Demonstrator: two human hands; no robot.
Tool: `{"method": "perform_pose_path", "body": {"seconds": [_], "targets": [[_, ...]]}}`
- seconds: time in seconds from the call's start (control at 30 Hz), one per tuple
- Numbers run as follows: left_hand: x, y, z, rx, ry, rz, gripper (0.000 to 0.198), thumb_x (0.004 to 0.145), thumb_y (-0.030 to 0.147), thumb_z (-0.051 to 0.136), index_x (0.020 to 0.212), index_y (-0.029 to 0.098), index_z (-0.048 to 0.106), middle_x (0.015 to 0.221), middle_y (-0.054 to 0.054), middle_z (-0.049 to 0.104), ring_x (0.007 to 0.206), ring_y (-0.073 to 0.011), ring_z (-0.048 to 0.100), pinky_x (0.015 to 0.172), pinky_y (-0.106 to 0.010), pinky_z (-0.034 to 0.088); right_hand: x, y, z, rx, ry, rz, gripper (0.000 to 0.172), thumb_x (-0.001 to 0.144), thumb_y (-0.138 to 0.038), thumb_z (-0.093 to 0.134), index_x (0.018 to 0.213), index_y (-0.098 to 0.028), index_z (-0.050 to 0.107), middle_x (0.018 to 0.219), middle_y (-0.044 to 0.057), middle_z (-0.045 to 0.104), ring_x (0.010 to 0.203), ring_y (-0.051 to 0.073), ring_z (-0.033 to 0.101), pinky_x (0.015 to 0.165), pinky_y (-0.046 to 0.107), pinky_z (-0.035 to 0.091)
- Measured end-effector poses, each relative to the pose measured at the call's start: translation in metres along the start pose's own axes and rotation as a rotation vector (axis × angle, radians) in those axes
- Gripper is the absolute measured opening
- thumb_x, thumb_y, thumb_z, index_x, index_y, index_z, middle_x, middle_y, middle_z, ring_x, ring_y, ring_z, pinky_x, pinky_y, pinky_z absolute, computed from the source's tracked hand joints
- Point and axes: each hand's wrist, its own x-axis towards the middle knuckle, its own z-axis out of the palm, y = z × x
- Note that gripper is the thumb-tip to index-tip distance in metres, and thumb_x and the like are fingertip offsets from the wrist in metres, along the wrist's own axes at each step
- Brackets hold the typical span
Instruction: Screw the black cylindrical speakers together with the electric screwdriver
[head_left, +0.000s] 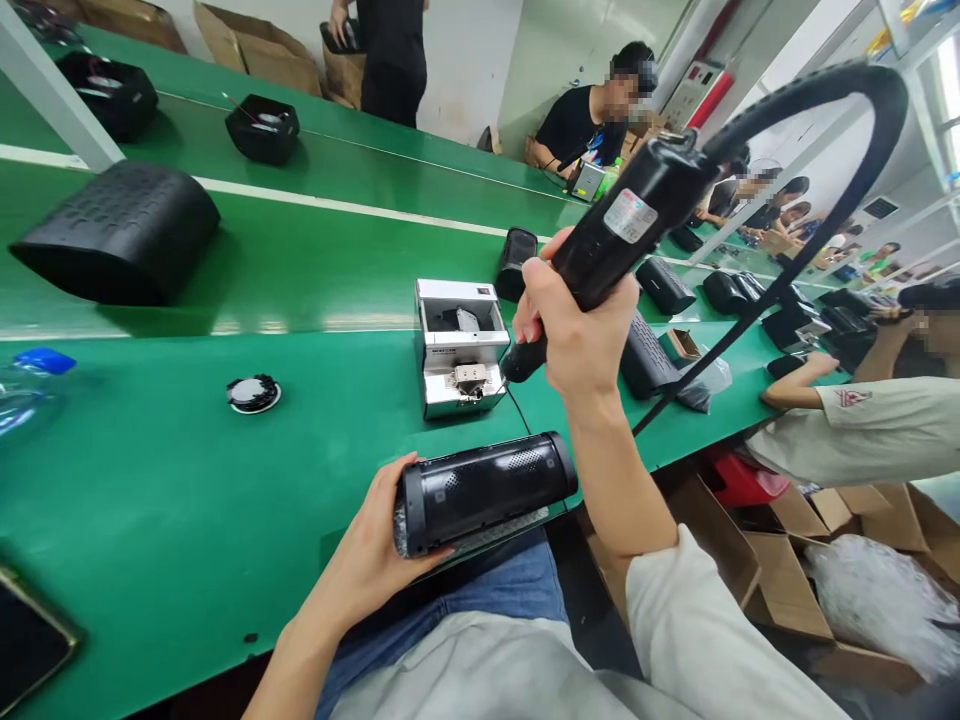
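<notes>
My right hand (pixel 574 325) grips a black electric screwdriver (pixel 607 235), tilted, with its cable arching up to the right. The screwdriver's tip is down at the front of a silver screw feeder (pixel 461 345) on the green bench; whether a screw sits on the bit is too small to tell. My left hand (pixel 386 525) is closed round the left end of a glossy black speaker housing (pixel 487 490) with perforated patches. The housing lies at the bench's near edge, above my lap, on what looks like bubble wrap.
A large black speaker shell (pixel 120 235) stands left. Nearer lie a small round black-and-white part (pixel 254 393), a bottle with a blue cap (pixel 45 362) and a phone (pixel 34 635). Several black housings line the right. Co-workers sit beyond; cardboard boxes (pixel 795 580) stand on the floor.
</notes>
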Motion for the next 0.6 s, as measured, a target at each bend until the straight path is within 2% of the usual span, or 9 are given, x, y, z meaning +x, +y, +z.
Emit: {"method": "perform_pose_path", "body": {"seconds": [0.17, 0.3, 0.47, 0.6], "targets": [[0.000, 0.000, 0.000, 0.005, -0.004, -0.005, 0.098, 0.087, 0.040, 0.089, 0.165, 0.035, 0.031, 0.161, -0.013, 0.051, 0.147, -0.0391, 0.060, 0.126, -0.062, 0.052, -0.008, -0.027, -0.026, 0.056, -0.008, 0.011, 0.017, 0.095, -0.024, 0.083, 0.096, -0.026, 0.066, 0.060, -0.011, 0.048, 0.041, 0.009, 0.048, 0.042, 0.027, 0.045], [0.000, -0.002, 0.000, 0.021, 0.003, 0.004, 0.096, 0.087, 0.044, 0.089, 0.165, 0.034, 0.032, 0.162, -0.014, 0.052, 0.148, -0.0401, 0.060, 0.126, -0.064, 0.052, -0.012, -0.045, -0.048, 0.006, -0.004, 0.023, 0.016, 0.093, -0.024, 0.083, 0.096, -0.026, 0.067, 0.059, -0.011, 0.049, 0.041, 0.010, 0.048, 0.042, 0.027, 0.044], [0.003, -0.004, 0.001, 0.037, 0.005, 0.014, 0.097, 0.087, 0.046, 0.089, 0.165, 0.032, 0.033, 0.162, -0.015, 0.053, 0.147, -0.0407, 0.063, 0.124, -0.062, 0.054, -0.012, -0.050, -0.062, -0.058, 0.033, 0.003, 0.019, 0.089, -0.026, 0.084, 0.094, -0.026, 0.066, 0.057, -0.011, 0.048, 0.039, 0.010, 0.045, 0.039, 0.027, 0.042], [0.001, -0.007, 0.000, 0.057, 0.024, 0.001, 0.095, 0.087, 0.048, 0.089, 0.164, 0.032, 0.035, 0.161, -0.015, 0.054, 0.146, -0.0407, 0.064, 0.123, -0.062, 0.055, -0.013, -0.046, -0.065, -0.029, 0.005, 0.042, 0.018, 0.092, -0.027, 0.085, 0.095, -0.027, 0.067, 0.057, -0.010, 0.049, 0.040, 0.011, 0.047, 0.041, 0.028, 0.045]]}}
